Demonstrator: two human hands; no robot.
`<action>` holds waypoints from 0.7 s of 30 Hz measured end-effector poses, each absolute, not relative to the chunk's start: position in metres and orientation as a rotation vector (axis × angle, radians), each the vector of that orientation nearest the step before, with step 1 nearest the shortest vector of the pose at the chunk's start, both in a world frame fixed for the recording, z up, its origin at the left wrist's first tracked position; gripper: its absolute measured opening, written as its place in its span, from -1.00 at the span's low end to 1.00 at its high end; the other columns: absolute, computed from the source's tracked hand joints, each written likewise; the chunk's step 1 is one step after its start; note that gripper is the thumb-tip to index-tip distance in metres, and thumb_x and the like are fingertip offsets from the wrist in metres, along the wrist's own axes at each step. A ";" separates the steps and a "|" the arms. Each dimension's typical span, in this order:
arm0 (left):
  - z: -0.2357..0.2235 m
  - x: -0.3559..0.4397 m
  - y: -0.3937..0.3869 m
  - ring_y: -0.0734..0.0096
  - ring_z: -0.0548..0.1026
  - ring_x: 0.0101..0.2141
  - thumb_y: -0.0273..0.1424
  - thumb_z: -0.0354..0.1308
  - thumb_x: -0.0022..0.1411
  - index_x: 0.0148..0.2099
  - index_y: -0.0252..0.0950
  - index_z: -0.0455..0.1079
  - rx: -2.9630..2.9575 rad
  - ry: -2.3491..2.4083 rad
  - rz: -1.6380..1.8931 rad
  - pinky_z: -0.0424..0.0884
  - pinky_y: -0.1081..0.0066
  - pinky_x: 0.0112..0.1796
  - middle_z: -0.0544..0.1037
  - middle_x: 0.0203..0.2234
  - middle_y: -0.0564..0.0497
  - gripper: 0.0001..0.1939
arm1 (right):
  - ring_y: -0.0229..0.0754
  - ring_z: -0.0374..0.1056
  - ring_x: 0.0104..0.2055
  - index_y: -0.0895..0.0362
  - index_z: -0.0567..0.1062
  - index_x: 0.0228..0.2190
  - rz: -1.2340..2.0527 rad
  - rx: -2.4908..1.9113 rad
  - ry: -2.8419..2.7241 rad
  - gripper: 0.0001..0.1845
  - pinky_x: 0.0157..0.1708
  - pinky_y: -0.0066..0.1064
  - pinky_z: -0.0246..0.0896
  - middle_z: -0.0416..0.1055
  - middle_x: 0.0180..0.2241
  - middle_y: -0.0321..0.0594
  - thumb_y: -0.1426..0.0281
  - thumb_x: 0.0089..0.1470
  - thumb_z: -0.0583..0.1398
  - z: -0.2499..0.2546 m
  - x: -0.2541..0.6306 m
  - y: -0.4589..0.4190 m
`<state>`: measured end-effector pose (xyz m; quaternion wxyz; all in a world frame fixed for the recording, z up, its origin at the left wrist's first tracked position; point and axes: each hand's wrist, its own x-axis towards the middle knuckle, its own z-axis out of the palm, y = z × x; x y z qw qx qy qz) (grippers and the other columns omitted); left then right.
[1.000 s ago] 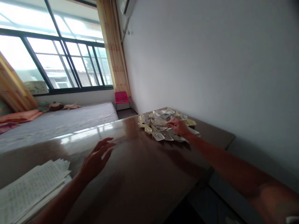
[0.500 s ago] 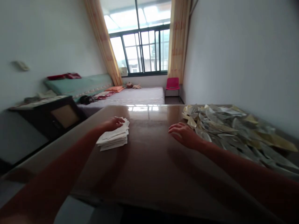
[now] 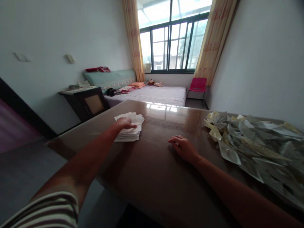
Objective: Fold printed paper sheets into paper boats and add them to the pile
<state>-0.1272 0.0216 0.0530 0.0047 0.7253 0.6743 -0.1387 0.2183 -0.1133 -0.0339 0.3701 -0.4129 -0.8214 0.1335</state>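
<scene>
A stack of printed paper sheets (image 3: 129,136) lies on the glossy brown table, its edges uneven. On top of it rests my left hand (image 3: 125,123), thumb stretched out to the right across the upper sheet; the other fingers are only partly visible. To the right of the stack, my right hand (image 3: 184,147) is low over the bare tabletop, touching it or nearly so. Its fingers are loosely bent, with a gap beside the thumb and nothing visible in them. A wide heap of folded paper pieces (image 3: 256,142), grey-white and yellowish, spreads beyond my right hand.
The brown table (image 3: 152,177) reaches forward toward a bed (image 3: 166,91) with folded cloths and soft toys. A dark cabinet (image 3: 93,103) stands at the left, and a pink chair (image 3: 198,85) is by the right wall. Behind are a window (image 3: 175,44) and curtains.
My view has turned left, so the room appears shifted right. My left hand has settled lower on the stack, thumb extended. My right hand has drawn back, away from the paper heap.
</scene>
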 end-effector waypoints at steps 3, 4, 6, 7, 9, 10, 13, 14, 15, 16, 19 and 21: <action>0.056 -0.122 0.025 0.12 0.49 -0.18 0.24 0.07 -0.08 -0.20 -0.29 0.52 2.236 2.151 -0.450 0.31 0.43 -0.28 0.59 -0.21 -0.15 -0.28 | -0.16 0.39 -0.15 0.07 0.53 -0.26 0.367 -1.044 -2.121 -0.76 -0.19 -0.34 0.31 0.49 -0.21 -0.20 0.53 0.10 0.11 -0.030 0.219 -0.116; 0.058 -0.121 0.025 0.14 0.50 -0.21 0.23 0.10 -0.10 -0.23 -0.29 0.53 2.227 2.153 -0.457 0.31 0.43 -0.30 0.60 -0.26 -0.13 -0.31 | -0.16 0.39 -0.16 0.07 0.53 -0.26 0.373 -1.031 -2.134 -0.76 -0.19 -0.34 0.31 0.49 -0.21 -0.20 0.53 0.10 0.10 -0.029 0.218 -0.116; 0.060 -0.119 0.027 0.16 0.51 -0.28 0.20 0.15 -0.12 -0.29 -0.30 0.53 2.211 2.155 -0.471 0.31 0.43 -0.34 0.60 -0.37 -0.10 -0.35 | -0.17 0.39 -0.17 0.07 0.53 -0.26 0.381 -1.018 -2.143 -0.75 -0.19 -0.35 0.30 0.49 -0.21 -0.20 0.55 0.09 0.10 -0.028 0.217 -0.116; 0.061 -0.118 0.027 0.17 0.51 -0.30 0.18 0.16 -0.12 -0.31 -0.30 0.53 2.206 2.155 -0.476 0.31 0.43 -0.35 0.59 -0.41 -0.09 -0.38 | -0.18 0.38 -0.17 0.07 0.53 -0.26 0.384 -1.018 -2.140 -0.74 -0.18 -0.35 0.30 0.49 -0.21 -0.20 0.55 0.09 0.10 -0.028 0.217 -0.116; 0.062 -0.116 0.028 0.16 0.51 -0.29 0.13 0.19 -0.08 -0.32 -0.30 0.53 2.209 2.156 -0.484 0.33 0.42 -0.34 0.58 -0.44 -0.08 -0.43 | -0.17 0.38 -0.16 0.07 0.53 -0.27 0.379 -1.018 -2.140 -0.75 -0.15 -0.33 0.29 0.49 -0.21 -0.21 0.55 0.09 0.10 -0.029 0.217 -0.116; 0.063 -0.116 0.028 0.15 0.51 -0.28 0.10 0.20 -0.05 -0.31 -0.31 0.53 2.215 2.153 -0.487 0.34 0.41 -0.33 0.58 -0.42 -0.09 -0.46 | -0.17 0.38 -0.15 0.07 0.53 -0.27 0.373 -1.015 -2.143 -0.76 -0.13 -0.32 0.28 0.50 -0.22 -0.22 0.55 0.08 0.11 -0.029 0.217 -0.116; 0.064 -0.114 0.027 0.16 0.49 -0.18 -0.06 0.17 0.14 -0.15 -0.33 0.48 2.240 2.137 -0.506 0.41 0.31 -0.22 0.54 -0.23 -0.10 -0.57 | -0.16 0.37 -0.13 0.06 0.52 -0.27 0.353 -1.005 -2.152 -0.76 -0.10 -0.32 0.26 0.49 -0.21 -0.22 0.54 0.08 0.11 -0.030 0.218 -0.117; 0.063 -0.114 0.027 0.19 0.47 -0.15 -0.14 0.15 0.21 -0.07 -0.33 0.43 2.247 2.132 -0.513 0.43 0.26 -0.17 0.50 -0.15 -0.10 -0.61 | -0.16 0.37 -0.13 0.06 0.52 -0.27 0.347 -1.007 -2.155 -0.76 -0.10 -0.32 0.26 0.49 -0.21 -0.22 0.54 0.09 0.11 -0.031 0.218 -0.117; 0.063 -0.113 0.026 0.22 0.46 -0.12 -0.20 0.12 0.26 0.00 -0.32 0.38 2.252 2.130 -0.519 0.44 0.21 -0.14 0.46 -0.08 -0.10 -0.64 | -0.16 0.37 -0.13 0.06 0.52 -0.27 0.341 -1.011 -2.159 -0.76 -0.11 -0.32 0.26 0.49 -0.21 -0.22 0.54 0.09 0.11 -0.031 0.218 -0.117; 0.062 -0.112 0.025 0.24 0.45 -0.10 -0.25 0.10 0.29 0.04 -0.31 0.33 2.256 2.131 -0.524 0.44 0.17 -0.12 0.43 -0.04 -0.10 -0.66 | -0.16 0.37 -0.13 0.05 0.52 -0.26 0.335 -1.014 -2.164 -0.76 -0.11 -0.32 0.26 0.49 -0.20 -0.22 0.53 0.09 0.11 -0.031 0.218 -0.117; 0.060 -0.109 0.022 0.26 0.44 -0.09 -0.28 0.09 0.30 0.07 -0.30 0.31 2.264 2.140 -0.539 0.44 0.16 -0.12 0.41 -0.02 -0.11 -0.66 | -0.17 0.38 -0.13 0.06 0.52 -0.27 0.321 -1.024 -2.185 -0.78 -0.10 -0.33 0.26 0.49 -0.21 -0.23 0.52 0.09 0.12 -0.031 0.217 -0.117; 0.060 -0.107 0.020 0.26 0.44 -0.09 -0.28 0.09 0.29 0.07 -0.30 0.31 2.265 2.138 -0.553 0.44 0.17 -0.12 0.41 -0.02 -0.11 -0.66 | -0.17 0.37 -0.12 0.06 0.53 -0.27 0.308 -1.036 -2.198 -0.77 -0.09 -0.34 0.26 0.49 -0.21 -0.22 0.52 0.09 0.12 -0.030 0.217 -0.118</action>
